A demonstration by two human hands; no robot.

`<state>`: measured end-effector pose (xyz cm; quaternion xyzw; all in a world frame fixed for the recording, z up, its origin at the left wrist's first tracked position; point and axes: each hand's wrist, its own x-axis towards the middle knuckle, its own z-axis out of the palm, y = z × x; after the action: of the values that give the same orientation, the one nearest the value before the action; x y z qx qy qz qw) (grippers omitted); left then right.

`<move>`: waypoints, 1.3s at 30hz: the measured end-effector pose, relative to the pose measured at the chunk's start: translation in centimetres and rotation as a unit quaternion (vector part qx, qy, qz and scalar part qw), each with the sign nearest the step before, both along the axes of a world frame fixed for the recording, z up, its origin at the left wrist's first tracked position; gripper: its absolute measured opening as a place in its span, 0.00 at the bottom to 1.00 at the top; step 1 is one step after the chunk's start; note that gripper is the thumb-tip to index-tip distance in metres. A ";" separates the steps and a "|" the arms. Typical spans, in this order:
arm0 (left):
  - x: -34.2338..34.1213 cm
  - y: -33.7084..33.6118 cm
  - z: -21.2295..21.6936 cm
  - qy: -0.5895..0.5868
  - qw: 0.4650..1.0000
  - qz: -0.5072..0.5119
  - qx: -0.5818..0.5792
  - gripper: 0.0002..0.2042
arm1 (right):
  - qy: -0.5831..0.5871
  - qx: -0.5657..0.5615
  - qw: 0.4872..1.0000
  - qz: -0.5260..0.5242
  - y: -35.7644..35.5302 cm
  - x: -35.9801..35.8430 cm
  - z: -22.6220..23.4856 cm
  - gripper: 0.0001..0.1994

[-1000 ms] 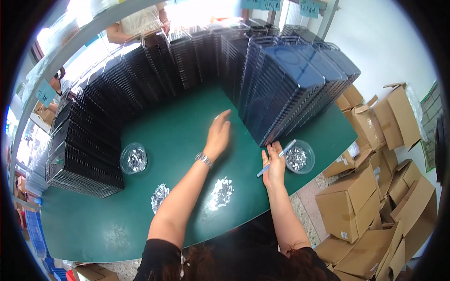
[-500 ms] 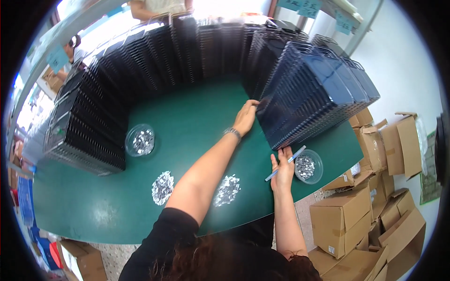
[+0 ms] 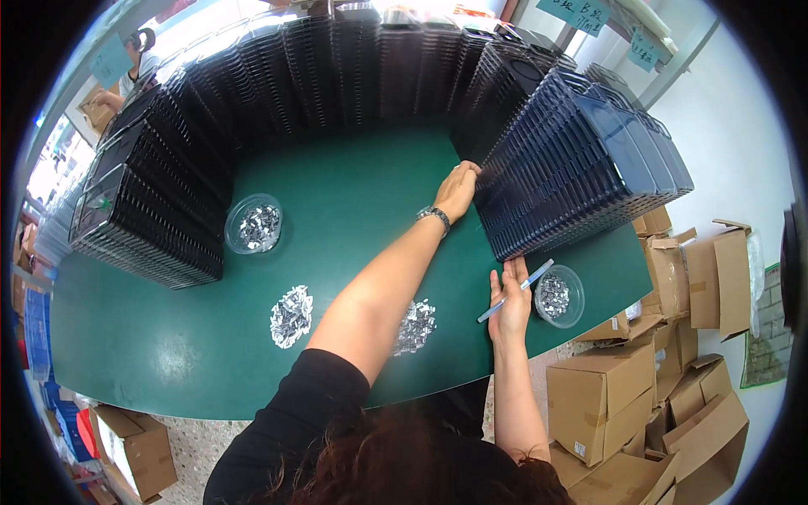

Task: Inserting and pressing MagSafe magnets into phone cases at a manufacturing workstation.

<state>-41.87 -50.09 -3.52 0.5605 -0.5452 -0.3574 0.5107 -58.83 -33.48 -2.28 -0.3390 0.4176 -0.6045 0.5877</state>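
Smooth green tabletop (image 3: 370, 181): beneath both hands.
Left hand (image 3: 456, 192): fingers close together against dark-blue stacked plastic trays (image 3: 547, 177), seemingly bracing them; curl unclear.
Right hand (image 3: 510, 316): half-open, slim pale-blue pen (image 3: 534, 276) tucked between fingers, perhaps freeing fingertips for the trays' near corner.

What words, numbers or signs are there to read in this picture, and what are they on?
Light-blue paper signs at the upper right: dark handwriting, which I won't copy out.
Light-blue paper sign at the upper left: too blurred to read.
Small white label on a brown cardboard box: too small to read.
Slim light-blue pen in the right hand: no writing I can make out.
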 end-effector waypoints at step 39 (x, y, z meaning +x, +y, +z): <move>8.0 12.4 18.5 0.259 0.964 0.053 -0.028 0.44 | -0.048 -0.182 0.977 0.095 -0.2 -3.1 18.4 0.26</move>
<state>-33.83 -37.71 15.02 0.4621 -0.3734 -0.4480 0.6681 -61.98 -33.70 16.13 -0.4487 0.2374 -0.6279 0.5900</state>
